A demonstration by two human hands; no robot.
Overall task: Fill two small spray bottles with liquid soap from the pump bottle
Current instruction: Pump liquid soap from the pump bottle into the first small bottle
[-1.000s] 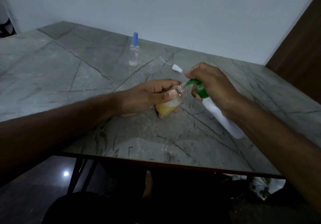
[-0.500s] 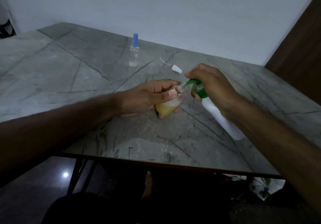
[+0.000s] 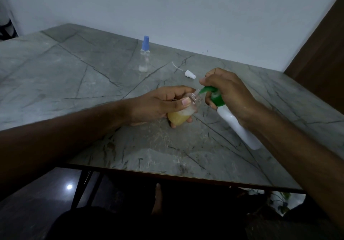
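The left hand (image 3: 160, 103) grips a small open spray bottle (image 3: 183, 113), tilted and partly filled with yellow soap, low over the grey marble tabletop (image 3: 78, 83). The right hand (image 3: 229, 92) is wrapped around the green head of a tilted white pump bottle (image 3: 236, 126), its nozzle at the small bottle's mouth. Farther back stand a blue-capped spray bottle (image 3: 144, 57) and, lying near it, a loose white spray cap (image 3: 189, 74).
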